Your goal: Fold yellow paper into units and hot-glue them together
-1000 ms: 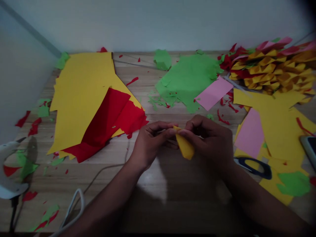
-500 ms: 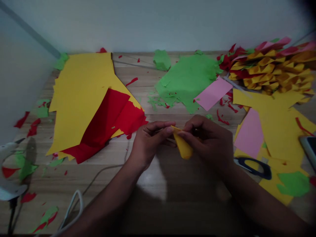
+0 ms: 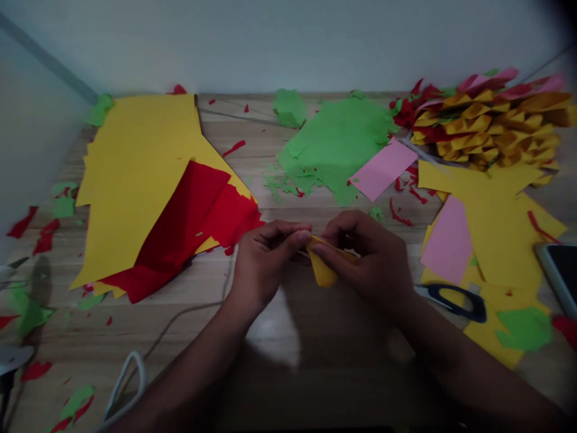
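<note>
A small folded piece of yellow paper (image 3: 323, 273) is held between my two hands, above the wooden table. My left hand (image 3: 270, 255) pinches its upper left corner between thumb and fingers. My right hand (image 3: 369, 252) grips its right side, the thumb lying along the top edge; a yellow edge shows beyond that thumb. The fingers behind the paper are partly hidden. Left of my hands lie torn red paper (image 3: 180, 234) and large yellow sheets (image 3: 135, 150). Scissors with a dark blue handle (image 3: 478, 307) rest by my right wrist.
Green paper (image 3: 338, 144) and a pink strip (image 3: 383, 168) lie beyond my hands. A pile of folded yellow paper pieces (image 3: 500, 129) stands at the back right, yellow sheets (image 3: 500, 222) before it. A phone (image 3: 559, 276) sits far right. A cable (image 3: 180, 313) runs at left.
The view has shifted slightly to the right. My right thumb has slid over the yellow paper, whose lower part now looks narrower, with an edge showing on the thumb's right.
</note>
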The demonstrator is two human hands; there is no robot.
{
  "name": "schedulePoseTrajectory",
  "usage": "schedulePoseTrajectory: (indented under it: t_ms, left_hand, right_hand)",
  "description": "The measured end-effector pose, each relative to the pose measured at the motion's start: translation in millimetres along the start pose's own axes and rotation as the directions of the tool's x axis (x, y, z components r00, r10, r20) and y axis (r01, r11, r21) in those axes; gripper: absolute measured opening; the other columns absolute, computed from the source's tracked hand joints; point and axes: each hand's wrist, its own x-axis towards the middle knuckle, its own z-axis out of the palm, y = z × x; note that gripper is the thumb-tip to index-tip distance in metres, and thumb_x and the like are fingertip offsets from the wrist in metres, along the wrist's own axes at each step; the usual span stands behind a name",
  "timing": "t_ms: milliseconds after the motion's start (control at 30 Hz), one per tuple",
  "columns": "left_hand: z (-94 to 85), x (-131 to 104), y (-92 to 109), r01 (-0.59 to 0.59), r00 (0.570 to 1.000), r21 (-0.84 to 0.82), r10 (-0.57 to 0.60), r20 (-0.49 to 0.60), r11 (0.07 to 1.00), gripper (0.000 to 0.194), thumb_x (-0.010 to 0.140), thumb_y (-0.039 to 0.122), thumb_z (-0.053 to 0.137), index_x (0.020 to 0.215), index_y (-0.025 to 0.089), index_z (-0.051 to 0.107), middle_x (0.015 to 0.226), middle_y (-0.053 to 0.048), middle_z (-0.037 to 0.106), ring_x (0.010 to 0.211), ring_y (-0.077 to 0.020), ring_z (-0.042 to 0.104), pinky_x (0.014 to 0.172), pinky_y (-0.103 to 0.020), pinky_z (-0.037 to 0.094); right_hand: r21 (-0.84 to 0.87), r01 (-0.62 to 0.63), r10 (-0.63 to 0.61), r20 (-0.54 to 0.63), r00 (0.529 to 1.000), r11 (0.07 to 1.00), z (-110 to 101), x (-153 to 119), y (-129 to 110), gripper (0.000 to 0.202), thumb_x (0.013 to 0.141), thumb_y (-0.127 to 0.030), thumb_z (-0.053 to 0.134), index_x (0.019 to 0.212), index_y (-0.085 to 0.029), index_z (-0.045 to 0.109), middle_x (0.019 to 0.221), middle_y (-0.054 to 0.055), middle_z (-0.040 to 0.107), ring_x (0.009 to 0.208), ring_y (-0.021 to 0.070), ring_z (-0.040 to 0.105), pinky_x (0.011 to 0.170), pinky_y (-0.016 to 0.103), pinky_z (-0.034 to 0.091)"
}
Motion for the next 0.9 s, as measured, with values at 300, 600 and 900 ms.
schedulePoseTrajectory:
  t_ms: [300,600,900]
  left_hand:
    - [-2.8,-0.2,0.5,-0.175,0.976,-0.008,0.173,-0.129,0.984,0.017,0.073,0.034,0.084,0.081,0.02,0.078,0.078,0.001,0.073,0.06,-0.0103,0.068,0.057,-0.02,0.059]
    - [4.5,2.7,0.6,-0.152,0.975,-0.23,0.108,-0.194,0.961,0.023,0.066,0.035,0.089,0.077,0.022,0.074,0.076,0.005,0.07,0.065,-0.0064,0.065,0.063,-0.017,0.055]
    - [3.3,-2.2,-4.6,-0.043,0.989,-0.042,0.037,-0.14,0.998,0.025,0.069,0.041,0.085,0.08,0.02,0.078,0.076,-0.001,0.074,0.067,-0.0118,0.066,0.064,-0.022,0.056]
  right_hand:
    - [0.208,-0.232,0.211,0.12,0.97,0.95,-0.8,6.2,-4.0,0.03,0.074,-0.032,0.081,0.065,-0.02,0.055,0.062,-0.004,0.058,0.057,0.0102,0.052,0.053,0.022,0.04]
    - [0.238,-0.225,0.228,0.015,0.973,0.945,-0.2,3.8,-8.8,0.043,0.073,-0.054,0.08,0.063,-0.02,0.056,0.062,-0.002,0.057,0.056,0.0114,0.053,0.049,0.023,0.042]
    - [0.145,-0.135,0.141,-0.031,0.99,0.98,1.8,0.8,-5.5,0.025,0.08,-0.034,0.077,0.071,-0.022,0.057,0.066,-0.002,0.058,0.057,0.0108,0.053,0.049,0.023,0.044]
